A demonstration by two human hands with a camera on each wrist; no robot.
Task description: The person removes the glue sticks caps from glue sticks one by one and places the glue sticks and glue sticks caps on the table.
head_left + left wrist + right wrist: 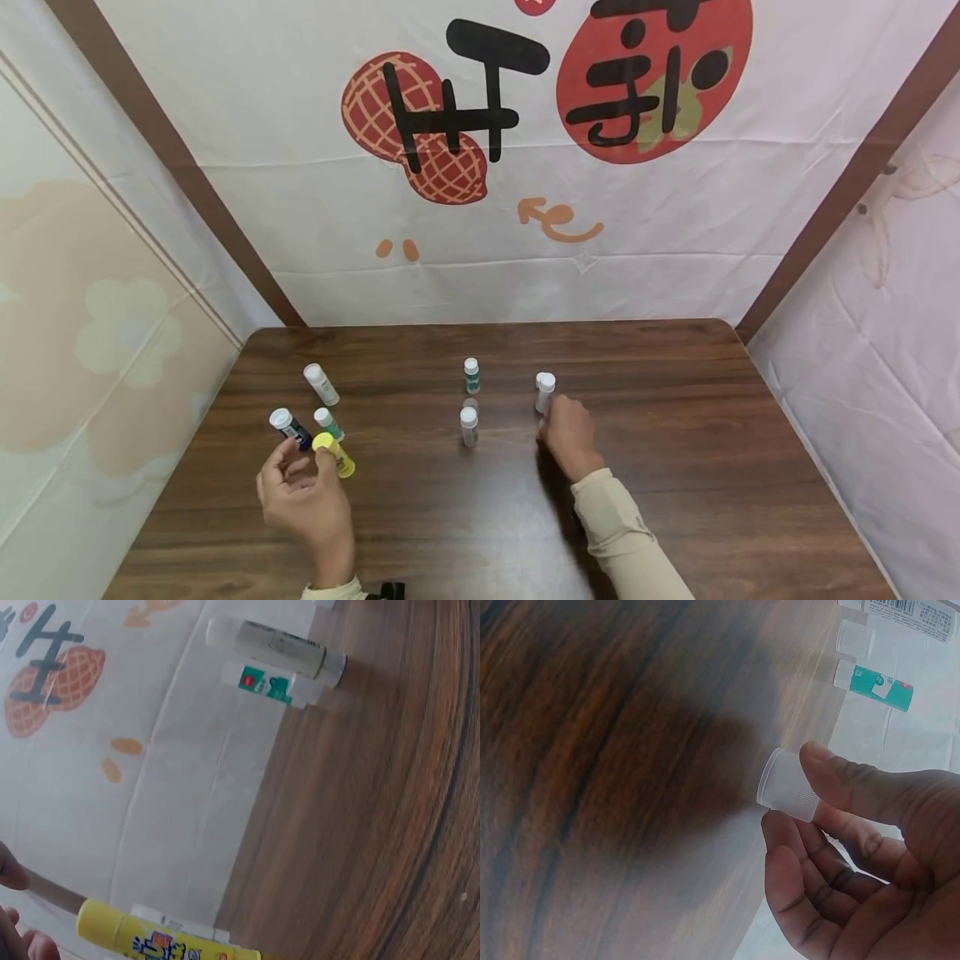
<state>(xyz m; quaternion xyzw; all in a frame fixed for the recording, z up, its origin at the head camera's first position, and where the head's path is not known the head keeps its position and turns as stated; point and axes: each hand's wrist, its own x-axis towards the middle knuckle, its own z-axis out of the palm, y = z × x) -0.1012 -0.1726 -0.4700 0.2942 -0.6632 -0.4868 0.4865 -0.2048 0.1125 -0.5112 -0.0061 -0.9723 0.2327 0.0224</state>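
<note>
My right hand (570,435) pinches a translucent ribbed cap (789,784) between thumb and fingers, low over the table. Just beyond that hand stand white-capped glue sticks (545,393), partly overlapping each other in the head view. Over on the left, my left hand (307,500) hovers with loosely bent fingers and holds nothing. Its fingertips overlap a yellow glue stick (345,465) in the head view, while the left wrist view has them apart from it. Near it are a dark blue glue stick (291,427), a small green-labelled one (330,423) and a white one (322,385).
Mid-table stand a grey-labelled glue stick (469,428), a loose clear cap (855,639) right behind it, and a green-labelled glue stick (472,379) farther back. The wooden table (675,500) ends at a printed cloth wall (337,292), with cloth on both sides too.
</note>
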